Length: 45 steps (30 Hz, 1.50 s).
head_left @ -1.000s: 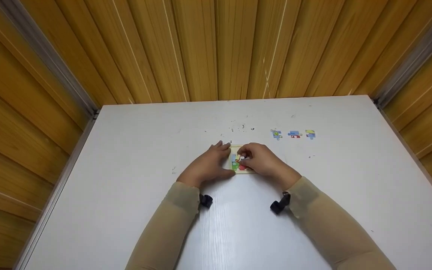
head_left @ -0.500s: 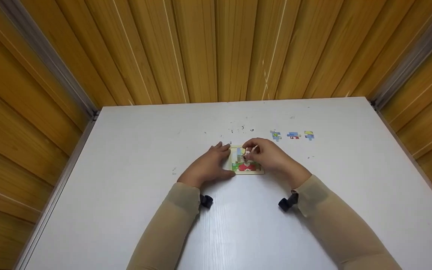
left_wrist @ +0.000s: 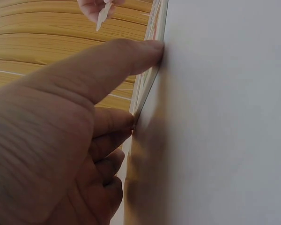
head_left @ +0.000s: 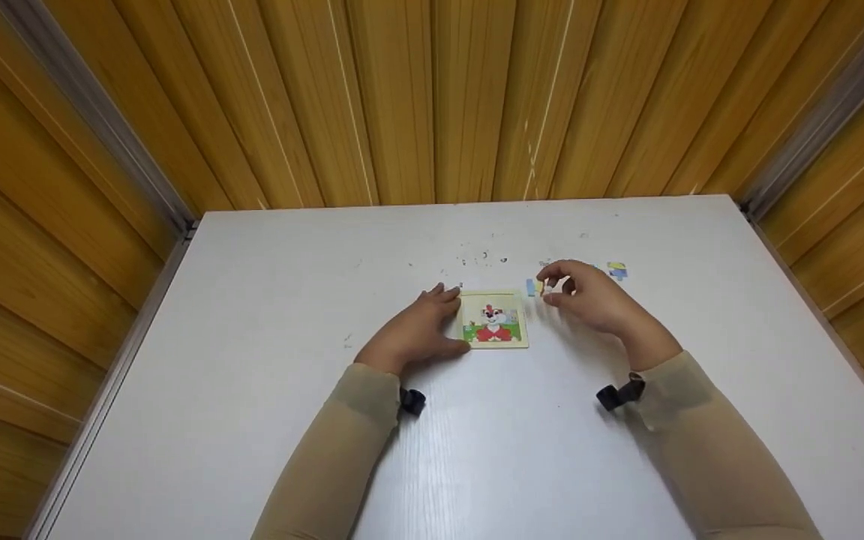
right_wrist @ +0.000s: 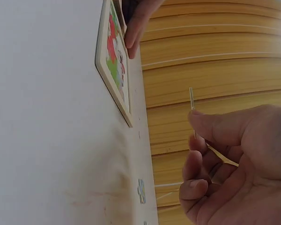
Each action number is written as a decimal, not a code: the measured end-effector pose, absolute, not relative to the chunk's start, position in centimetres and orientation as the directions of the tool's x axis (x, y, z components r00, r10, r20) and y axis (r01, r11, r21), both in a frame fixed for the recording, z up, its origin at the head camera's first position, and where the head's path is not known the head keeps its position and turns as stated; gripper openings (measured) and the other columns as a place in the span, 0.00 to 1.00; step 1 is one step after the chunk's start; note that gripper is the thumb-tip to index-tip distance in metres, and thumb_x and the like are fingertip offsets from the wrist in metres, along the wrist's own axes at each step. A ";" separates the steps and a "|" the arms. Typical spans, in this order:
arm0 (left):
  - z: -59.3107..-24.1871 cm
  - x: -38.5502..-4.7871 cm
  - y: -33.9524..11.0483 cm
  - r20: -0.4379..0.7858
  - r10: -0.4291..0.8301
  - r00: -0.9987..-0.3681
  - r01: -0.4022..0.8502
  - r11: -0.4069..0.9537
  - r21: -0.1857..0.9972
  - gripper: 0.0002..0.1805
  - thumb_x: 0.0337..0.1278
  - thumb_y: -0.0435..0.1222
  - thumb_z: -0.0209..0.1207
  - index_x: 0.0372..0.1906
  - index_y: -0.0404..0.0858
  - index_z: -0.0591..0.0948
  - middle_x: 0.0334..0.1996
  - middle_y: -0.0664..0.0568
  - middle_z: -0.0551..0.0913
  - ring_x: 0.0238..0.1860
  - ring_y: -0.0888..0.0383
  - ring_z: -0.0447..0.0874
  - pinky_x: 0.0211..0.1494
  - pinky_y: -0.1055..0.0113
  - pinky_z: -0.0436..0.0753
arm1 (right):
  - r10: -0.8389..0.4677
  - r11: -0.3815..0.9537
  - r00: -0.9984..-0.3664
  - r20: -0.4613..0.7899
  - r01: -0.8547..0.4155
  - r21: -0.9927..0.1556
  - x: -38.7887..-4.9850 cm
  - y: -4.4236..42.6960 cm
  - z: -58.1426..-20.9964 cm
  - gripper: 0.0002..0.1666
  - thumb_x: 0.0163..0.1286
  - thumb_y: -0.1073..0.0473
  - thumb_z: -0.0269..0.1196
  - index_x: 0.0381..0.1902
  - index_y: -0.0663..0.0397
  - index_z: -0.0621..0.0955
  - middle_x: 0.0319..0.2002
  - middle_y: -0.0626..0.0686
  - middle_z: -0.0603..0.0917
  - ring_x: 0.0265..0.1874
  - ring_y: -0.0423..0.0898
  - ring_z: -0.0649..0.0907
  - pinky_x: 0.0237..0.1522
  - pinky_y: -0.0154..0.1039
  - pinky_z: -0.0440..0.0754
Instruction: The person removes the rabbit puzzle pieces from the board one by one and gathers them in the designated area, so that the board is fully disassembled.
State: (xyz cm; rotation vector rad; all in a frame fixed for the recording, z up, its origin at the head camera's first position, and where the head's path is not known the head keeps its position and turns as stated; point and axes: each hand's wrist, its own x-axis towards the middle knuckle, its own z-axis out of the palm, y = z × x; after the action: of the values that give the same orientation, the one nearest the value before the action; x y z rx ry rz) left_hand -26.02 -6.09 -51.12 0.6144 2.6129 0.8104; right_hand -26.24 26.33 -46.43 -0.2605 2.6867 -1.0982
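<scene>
A small square jigsaw puzzle tray [head_left: 498, 346] lies on the table, its lower part filled with a cartoon animal in red on green. The upper part of the tray is pale and bare. My left hand [head_left: 418, 324] holds the tray's left side, thumb at the near corner and fingers toward the far corner. Right of the tray, my right hand [head_left: 591, 298] pinches a blue and yellow puzzle piece [head_left: 531, 287] between thumb and fingers. In the right wrist view this puzzle piece [right_wrist: 191, 97] shows edge-on, lifted off the table.
A loose blue and yellow puzzle piece [head_left: 617, 270] lies beyond my right hand. Other loose pieces are mostly hidden behind that hand. Small dark marks [head_left: 484, 256] dot the white table [head_left: 312, 262]. Yellow wood-look panels [head_left: 402, 97] stand behind its far edge.
My right hand has moved from above the tray to its right, carrying a puzzle piece, so the tray's picture now shows. The left hand stays at the tray's left side.
</scene>
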 end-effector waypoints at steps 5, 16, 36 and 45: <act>-51.2 -26.0 -5.9 -0.185 0.492 -0.850 0.301 0.744 0.596 0.50 0.66 0.50 0.79 0.89 0.46 0.70 0.93 0.57 0.61 0.96 0.44 0.48 0.96 0.47 0.58 | -0.235 0.706 -0.963 -0.133 -0.075 -0.704 -26.1 27.4 -46.8 0.22 0.83 0.62 0.68 0.71 0.55 0.83 0.65 0.60 0.84 0.58 0.55 0.79 0.59 0.47 0.77; -51.0 -25.8 -5.8 -0.213 0.468 -0.858 0.267 0.759 0.595 0.51 0.66 0.50 0.79 0.89 0.47 0.68 0.93 0.60 0.60 0.96 0.46 0.48 0.96 0.48 0.58 | -0.214 0.743 -0.960 -0.180 -0.041 -0.668 -26.6 28.2 -48.3 0.19 0.84 0.62 0.67 0.68 0.55 0.84 0.62 0.61 0.84 0.50 0.53 0.80 0.49 0.42 0.79; -51.1 -25.9 -5.8 -0.210 0.457 -0.864 0.260 0.763 0.592 0.51 0.66 0.50 0.80 0.89 0.47 0.69 0.93 0.59 0.61 0.96 0.45 0.48 0.96 0.47 0.58 | -0.180 0.766 -0.962 -0.207 -0.005 -0.643 -27.2 29.4 -49.4 0.22 0.84 0.64 0.66 0.71 0.62 0.83 0.64 0.66 0.85 0.59 0.60 0.82 0.70 0.61 0.81; -51.0 -25.9 -5.9 -0.198 0.475 -0.858 0.277 0.751 0.600 0.51 0.66 0.50 0.79 0.89 0.44 0.70 0.93 0.57 0.61 0.96 0.46 0.48 0.96 0.49 0.57 | -0.186 0.766 -0.961 -0.203 -0.012 -0.643 -27.1 29.3 -49.3 0.24 0.84 0.64 0.65 0.73 0.63 0.82 0.69 0.68 0.84 0.68 0.65 0.82 0.77 0.67 0.78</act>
State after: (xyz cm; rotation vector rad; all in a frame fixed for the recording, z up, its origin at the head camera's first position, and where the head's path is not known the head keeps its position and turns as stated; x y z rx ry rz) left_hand -25.95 -5.95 -51.04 0.5796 2.6105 0.8175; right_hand -27.12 29.35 -49.32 -0.1544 2.7072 -0.9827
